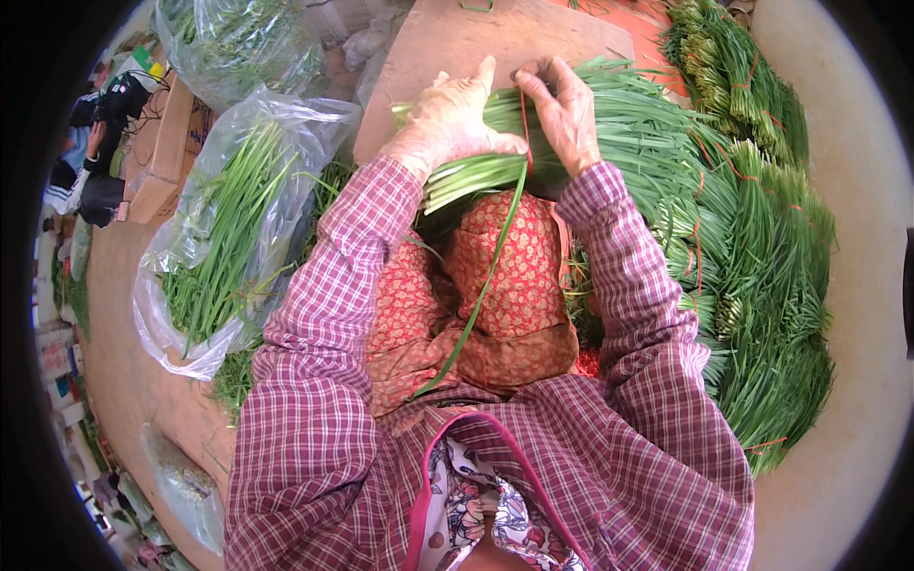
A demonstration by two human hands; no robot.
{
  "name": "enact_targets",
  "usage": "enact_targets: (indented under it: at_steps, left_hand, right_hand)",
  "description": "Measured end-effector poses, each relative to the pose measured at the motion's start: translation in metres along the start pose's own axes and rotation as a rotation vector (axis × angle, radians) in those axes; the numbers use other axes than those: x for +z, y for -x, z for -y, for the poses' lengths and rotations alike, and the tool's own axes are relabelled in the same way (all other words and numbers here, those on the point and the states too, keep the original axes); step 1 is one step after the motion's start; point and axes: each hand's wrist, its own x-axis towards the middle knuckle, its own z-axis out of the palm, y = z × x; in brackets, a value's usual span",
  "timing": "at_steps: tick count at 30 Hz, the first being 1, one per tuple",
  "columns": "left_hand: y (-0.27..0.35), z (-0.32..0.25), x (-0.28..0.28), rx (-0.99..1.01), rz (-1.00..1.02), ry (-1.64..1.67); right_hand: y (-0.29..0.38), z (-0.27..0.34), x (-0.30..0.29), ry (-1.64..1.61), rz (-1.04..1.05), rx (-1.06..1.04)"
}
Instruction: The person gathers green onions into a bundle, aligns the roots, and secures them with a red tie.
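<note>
A thick bunch of long green leafy stalks (621,121), which look like garlic chives, lies across above my knees, its pale stem ends to the left. My left hand (457,118) spreads over the stem end, its thumb beside a thin red tie (528,128). The tie runs across the bunch. At the top edge of the bunch, my right hand (564,107) pinches the upper part of the tie between thumb and fingertips. One loose green leaf (478,307) hangs from the tie down over my lap. The underside of the bunch is hidden.
Tied green bunches (764,285) are piled at the right beside a pale wall (857,357). An open clear plastic bag (300,135) of loose stalks lies at the left, another full bag (243,43) behind it. A board (428,43) lies ahead. A person (93,143) is at the far left.
</note>
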Motion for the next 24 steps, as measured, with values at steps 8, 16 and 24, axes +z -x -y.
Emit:
enact_targets:
  at_steps: [8, 16, 24]
  left_hand:
    - [-0.021, -0.022, 0.005, -0.012, 0.091, -0.401]
    - [-0.032, -0.023, 0.013, -0.092, 0.177, -0.429]
    - [-0.014, -0.021, 0.035, 0.153, -0.402, -0.017]
  right_hand:
    - [-0.031, -0.001, 0.003, -0.087, -0.042, 0.030]
    - [0.018, 0.045, -0.009, 0.394, -0.121, -0.282]
    - [0.011, 0.042, -0.014, 0.126, -0.068, -0.191]
